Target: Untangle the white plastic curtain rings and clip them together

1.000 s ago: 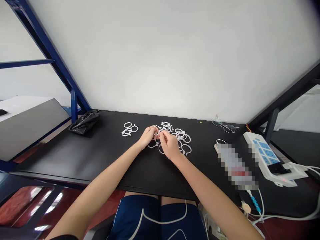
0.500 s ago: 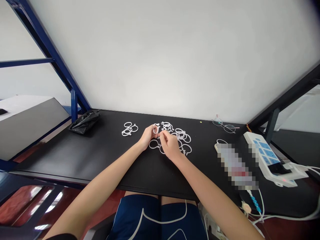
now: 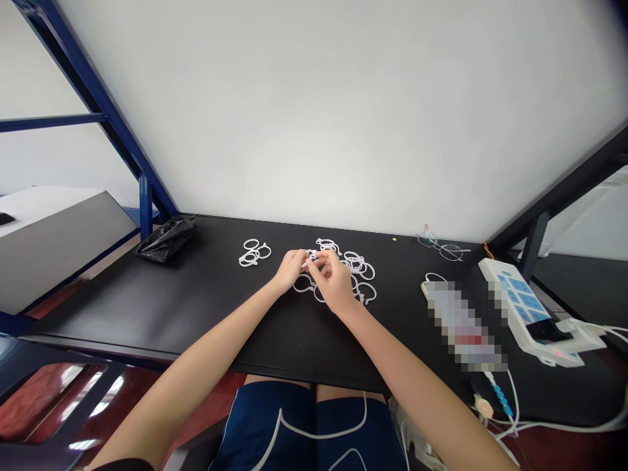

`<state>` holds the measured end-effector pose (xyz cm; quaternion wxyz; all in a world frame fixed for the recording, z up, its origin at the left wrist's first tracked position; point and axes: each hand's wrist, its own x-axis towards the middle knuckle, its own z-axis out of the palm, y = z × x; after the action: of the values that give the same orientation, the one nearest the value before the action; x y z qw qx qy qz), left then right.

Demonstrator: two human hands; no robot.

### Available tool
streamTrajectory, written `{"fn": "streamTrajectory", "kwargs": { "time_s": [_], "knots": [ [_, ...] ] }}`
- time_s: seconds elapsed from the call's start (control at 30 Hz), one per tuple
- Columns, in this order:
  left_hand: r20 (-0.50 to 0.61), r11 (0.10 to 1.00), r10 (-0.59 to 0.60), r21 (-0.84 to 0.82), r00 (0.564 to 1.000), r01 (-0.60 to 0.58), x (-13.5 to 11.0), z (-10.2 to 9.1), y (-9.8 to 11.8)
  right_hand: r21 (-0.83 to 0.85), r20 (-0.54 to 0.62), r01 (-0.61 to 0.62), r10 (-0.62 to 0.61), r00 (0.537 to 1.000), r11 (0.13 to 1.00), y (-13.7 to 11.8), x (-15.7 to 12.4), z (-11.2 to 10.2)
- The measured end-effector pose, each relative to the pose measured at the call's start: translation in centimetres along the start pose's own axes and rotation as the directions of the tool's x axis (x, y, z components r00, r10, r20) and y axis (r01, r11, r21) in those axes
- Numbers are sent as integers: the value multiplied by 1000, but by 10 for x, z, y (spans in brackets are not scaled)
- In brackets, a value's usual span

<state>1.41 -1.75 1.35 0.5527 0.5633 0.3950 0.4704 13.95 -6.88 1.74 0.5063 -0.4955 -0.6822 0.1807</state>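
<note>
A white plastic curtain ring is held up between my two hands over the black table. My left hand has its fingers closed on the ring's left side. From the right, the thumb and fingers of my right hand pinch the same ring. My fingers cover much of it, so I cannot tell whether it is fastened. A loose pile of similar white rings lies under and beyond my right hand. Further left sits a small group of white rings, apart from the pile.
A black plastic bag lies at the table's far left. On the right are eyeglasses, a blurred-out phone on a cable, and a white power strip with plugs. A white wall rises behind the table.
The ring between my hands has turned and tipped lower. My right hand's fingers have spread and reached further around it, while my left fingers have flattened over it.
</note>
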Motion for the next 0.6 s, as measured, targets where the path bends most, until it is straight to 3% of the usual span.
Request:
{"fn": "streamTrajectory", "kwargs": {
  "time_s": [0.3, 0.6],
  "knots": [
    [31, 1000, -7, 30, 1000, 6, 1, -1, -1, 17, 1, 10, -10, 1000, 1000, 3, 0, 0],
    [103, 993, 101, 55, 990, -107, 0, -3, 2, 47, -16, 40, -39, 999, 998, 0, -1, 0]
  ]
}}
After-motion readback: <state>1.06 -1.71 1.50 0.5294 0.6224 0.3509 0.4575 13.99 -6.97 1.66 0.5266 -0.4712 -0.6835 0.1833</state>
